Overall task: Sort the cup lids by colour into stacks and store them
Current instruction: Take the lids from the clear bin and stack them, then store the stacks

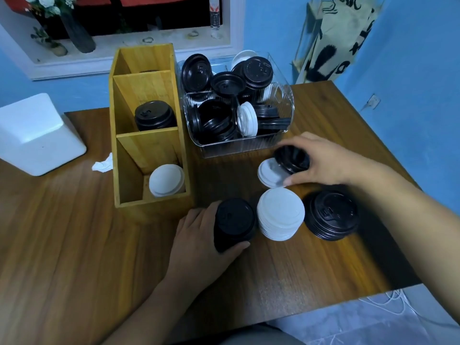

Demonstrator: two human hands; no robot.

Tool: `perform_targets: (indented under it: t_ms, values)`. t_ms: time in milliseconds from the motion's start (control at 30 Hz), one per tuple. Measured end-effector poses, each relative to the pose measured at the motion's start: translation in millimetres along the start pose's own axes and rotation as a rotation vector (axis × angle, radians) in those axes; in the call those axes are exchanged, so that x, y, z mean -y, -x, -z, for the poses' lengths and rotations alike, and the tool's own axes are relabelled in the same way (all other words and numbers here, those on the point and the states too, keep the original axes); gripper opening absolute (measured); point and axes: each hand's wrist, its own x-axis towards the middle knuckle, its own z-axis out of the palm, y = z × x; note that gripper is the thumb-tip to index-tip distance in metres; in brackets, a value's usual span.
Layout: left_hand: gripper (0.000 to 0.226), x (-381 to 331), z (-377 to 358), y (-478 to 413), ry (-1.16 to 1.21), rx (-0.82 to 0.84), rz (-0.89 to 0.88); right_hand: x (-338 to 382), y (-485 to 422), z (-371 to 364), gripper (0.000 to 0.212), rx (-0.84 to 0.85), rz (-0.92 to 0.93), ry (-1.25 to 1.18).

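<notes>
Sorting is under way: the left hand (199,235) has its fingers wrapped round a tall black lid stack (234,222) standing on the wood-grain bench (74,245), and the right hand (323,160) has its fingers closed on a few black lids (292,158) over a loose white lid (270,175), near the clear bin (239,145) of mixed lids. Next, these likely join the white stack (280,214) and the short black stack (332,215), set squarely, before going into the wooden organiser (139,150). The walls are blue.
</notes>
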Motion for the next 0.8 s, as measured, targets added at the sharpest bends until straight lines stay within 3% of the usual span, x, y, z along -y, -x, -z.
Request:
perform_targets:
  t_ms: [133,233,300,367,433,533,633,800]
  values:
    - [0.093,0.9,-0.8,-0.6,-0.004,0.014,0.002,-18.4,31.1,-4.5,0.106,-0.032,-0.434,0.330]
    - [0.095,0.8,-1.5,0.0,0.008,0.021,0.022,-34.7,40.7,-11.0,0.112,0.045,-0.572,0.348]
    - [0.095,-0.4,-1.7,0.6,0.023,0.016,0.034,-46.6,49.3,-0.7,0.111,0.100,-0.557,0.156]
    - [0.095,-2.1,-1.7,0.8,0.025,0.001,0.035,-57.2,56.6,15.0,0.094,0.129,-0.449,-0.010]
    - [0.094,-3.6,-1.5,1.1,0.018,-0.010,0.034,-64.5,61.2,23.4,0.085,0.202,-0.304,0.027]
    - [0.095,-5.6,-1.1,0.9,0.007,-0.010,0.059,-67.0,59.3,12.0,0.096,0.246,-0.245,0.111]
    - [0.097,-8.3,-0.4,0.4,-0.004,-0.008,0.082,-68.5,55.9,-0.2,0.086,0.141,-0.177,0.096]
    - [0.095,-10.7,1.0,0.3,0.000,-0.011,0.064,-58.9,74.0,8.7,0.085,-0.093,-0.258,0.001]
